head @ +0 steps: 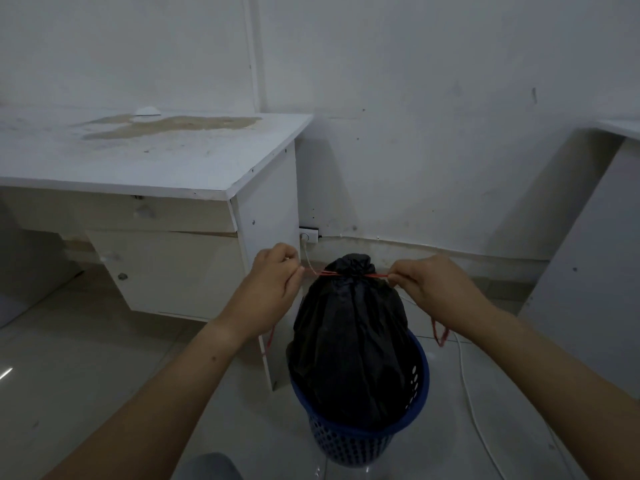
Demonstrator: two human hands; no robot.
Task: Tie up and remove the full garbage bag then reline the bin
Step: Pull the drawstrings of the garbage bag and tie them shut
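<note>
A black garbage bag point(349, 344) stands up tall in a blue bin point(360, 441) in the middle of the floor, near the person. The bin has lots of little holes in its sides, and the bag is so full that it sticks up high over the rim. What is inside the bag cannot be seen. The top of the bag is bunched into a small neck, and a thin red string point(341, 273) goes around that neck. The string is pulled tight out to both sides. The left hand point(273, 289) is just left of the bag's neck, with its fingers curled shut and pinching one end of the string. The right hand point(433, 289) is just right of the neck, and its thumb and fingers are pressed together on the other end. Loose red bits of string hang down under each hand. To the left, and a bit farther away, is a white desk point(156, 157) with a brown stain on top and a drawer below. Behind the bag, low on the white wall point(433, 116), there is a plug socket point(309, 234), and a white cable point(464, 372) runs across the shiny floor on the right side. Far on the right is the edge of another white table point(588, 265).
</note>
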